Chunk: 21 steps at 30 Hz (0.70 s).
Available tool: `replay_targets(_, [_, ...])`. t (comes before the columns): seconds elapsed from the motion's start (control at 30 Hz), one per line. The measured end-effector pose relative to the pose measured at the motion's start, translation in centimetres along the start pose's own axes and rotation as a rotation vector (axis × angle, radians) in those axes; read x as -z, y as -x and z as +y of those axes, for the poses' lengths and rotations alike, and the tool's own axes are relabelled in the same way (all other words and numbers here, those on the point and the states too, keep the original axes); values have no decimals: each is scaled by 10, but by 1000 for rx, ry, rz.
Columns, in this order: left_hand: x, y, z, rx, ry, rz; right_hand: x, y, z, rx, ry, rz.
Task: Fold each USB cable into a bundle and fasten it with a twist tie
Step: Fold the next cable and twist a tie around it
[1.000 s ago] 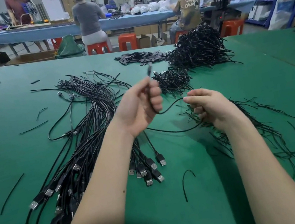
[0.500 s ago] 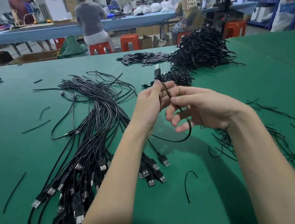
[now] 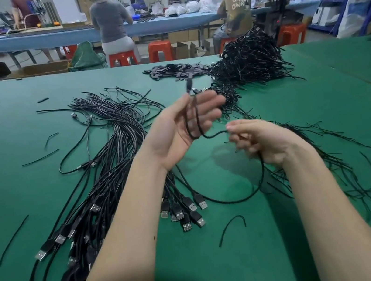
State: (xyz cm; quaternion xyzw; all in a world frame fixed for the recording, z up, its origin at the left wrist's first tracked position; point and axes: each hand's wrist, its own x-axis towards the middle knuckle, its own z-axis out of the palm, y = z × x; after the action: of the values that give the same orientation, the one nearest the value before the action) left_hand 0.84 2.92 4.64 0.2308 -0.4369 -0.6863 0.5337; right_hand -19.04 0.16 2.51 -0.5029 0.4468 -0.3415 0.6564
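A black USB cable (image 3: 238,199) runs between both hands above the green table (image 3: 319,98). My left hand (image 3: 185,128), palm up with fingers spread, pinches a hanging loop of it between thumb and forefinger; the small plug end sticks up above the fingers. My right hand (image 3: 261,142) grips the cable a little lower to the right, and the rest sags in a wide loop down to the table. A long sheaf of loose USB cables (image 3: 103,183) lies left of my left forearm. Black twist ties (image 3: 335,159) are scattered under my right wrist.
A heap of bundled cables (image 3: 250,63) sits at the far middle-right, with flat black pieces (image 3: 175,71) beside it. Stray twist ties (image 3: 231,228) lie near the front. Three people are at a blue bench (image 3: 52,37) beyond; red stools (image 3: 159,50) and shelves stand behind.
My hands were together half a second ago; the right hand has now drawn down and right along the cable. My left hand has opened its fingers, with a loop hanging in it.
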Motion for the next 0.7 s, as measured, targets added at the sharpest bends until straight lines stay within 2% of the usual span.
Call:
replay_targets(0.07, [-2,-2,-5,100,-311,-13,-1,-2,-8,86,-129,141])
replay_targets(0.13, [-5,-5,-12,196,-512,12,-7,-2,-16,172,-42,239])
replay_targets(0.23, [-8,-11,-22,156,-577,141,-27,0,-23,324,270,315])
replay_targets(0.3, [-7,-13,-24,50,-580,222,-41,2,-24,409,294,254])
replay_targets(0.37, [-4,-14,-22,-40,-489,321,-46,6,-24,406,267,91])
replay_targets(0.43, [-1,-14,-16,-73,-294,372,-45,9,-20,327,206,-162])
replay_targets(0.5, [1,-13,-11,-80,-42,327,-39,11,-13,202,133,-385])
replay_targets(0.57, [3,-11,-8,-87,165,237,-32,11,-4,56,140,-527])
replay_targets(0.63, [4,-8,-4,-74,227,159,-25,9,6,-44,181,-532])
replay_targets(0.7, [6,-5,-2,-47,217,114,-19,4,12,-76,192,-406])
